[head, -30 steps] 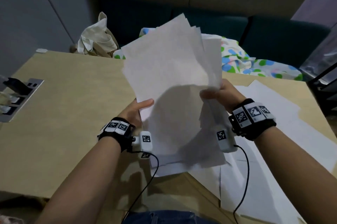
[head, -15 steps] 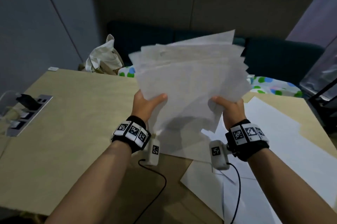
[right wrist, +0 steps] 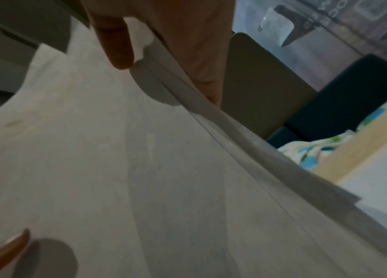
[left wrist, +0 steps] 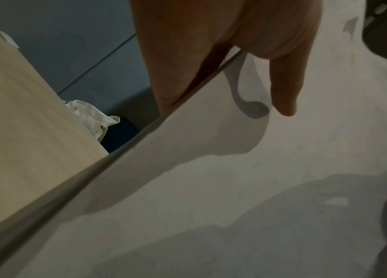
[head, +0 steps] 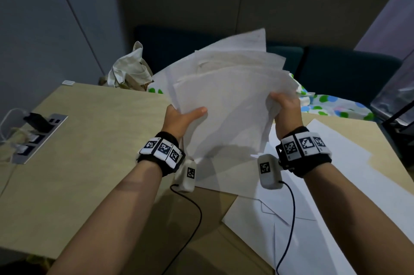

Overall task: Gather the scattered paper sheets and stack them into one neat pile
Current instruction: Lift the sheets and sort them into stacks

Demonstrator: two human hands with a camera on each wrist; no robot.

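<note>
squaring the held sheets

currently the step in hand appears to be aligning the bundle of paper sheets (head: pixel 226 104), which both hands hold raised above the wooden table (head: pixel 89 140). the top edges fan apart unevenly, so the pile is not yet neat. to do this well, the grip probably needs to loosen enough for the sheets to slide, while the lower edges are tapped on the table until they meet; a tight grip would likely lock in the skew.

the left hand (head: pixel 179 118) grips the left edge, thumb pressed flat across the front, fingers behind the sheets. the right hand (head: pixel 285 109) pinches the right edge, thumb in front, fingers behind. both forearms reach forward, wrists raised.

more loose sheets (head: pixel 336 185) lie on the table at the right, not yet gathered.
</note>
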